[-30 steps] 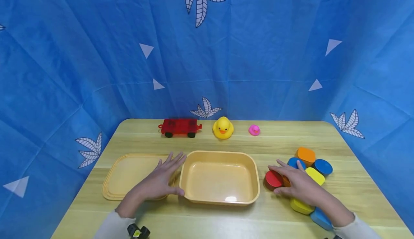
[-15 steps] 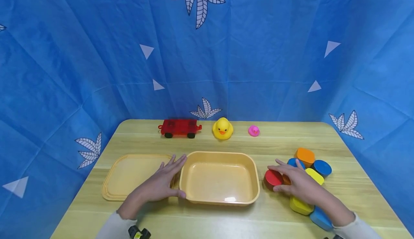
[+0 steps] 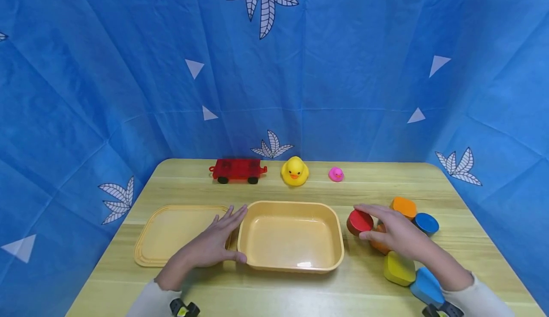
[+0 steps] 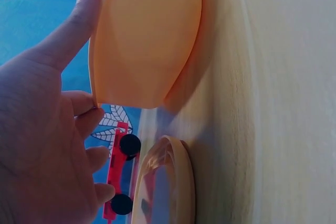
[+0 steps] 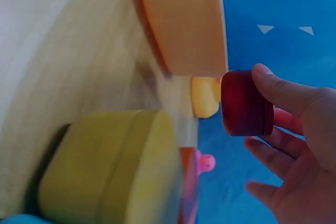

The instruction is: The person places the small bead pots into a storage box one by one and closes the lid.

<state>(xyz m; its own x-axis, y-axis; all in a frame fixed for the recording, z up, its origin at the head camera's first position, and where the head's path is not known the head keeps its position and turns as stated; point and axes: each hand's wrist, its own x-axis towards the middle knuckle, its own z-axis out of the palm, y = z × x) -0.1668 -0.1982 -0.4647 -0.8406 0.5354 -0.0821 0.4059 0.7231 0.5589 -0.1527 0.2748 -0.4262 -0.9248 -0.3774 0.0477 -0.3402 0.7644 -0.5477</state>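
- Left hand (image 3: pixel 210 245): fingers and thumb spread wide, grasping nothing. Thumb tip and index fingertip at the tub's left rim; other fingers loose, slightly bent.
- Tub (image 3: pixel 291 236): tan, upright on the bench (image 3: pixel 300 293), mouth up, in front of me between my two hands. A bright patch of light on its floor.
- Right hand (image 3: pixel 396 231): thumb on one side, fingers on the other, pinching the red block. The lower fingers reach past it, partly bent.
- Red block (image 3: pixel 359 222): held to the right of the tub, apart from it. Right wrist view shows it raised off the bench, about level with the tub's rim.
- Orange block (image 3: pixel 380 240): beneath my right hand, mostly hidden by it.
- Yellow block (image 3: pixel 400 269): nearer me, on the bench below my right wrist; light blue block (image 3: pixel 427 286) next to it, close by my sleeve (image 3: pixel 476 295).
- Second orange block (image 3: pixel 404 206) and dark blue block (image 3: pixel 426 222): side by side, beyond my right hand.
- Lid (image 3: pixel 176 233): tan, flat on the bench left of the tub, its right edge partly covered by my left hand.
- Far edge, left to right: red wagon (image 3: pixel 237 170), yellow duck (image 3: pixel 295 171), small pink duck (image 3: pixel 336 174).
- Behind: blue cloth (image 3: pixel 343 69), white leaves and triangles printed on it.
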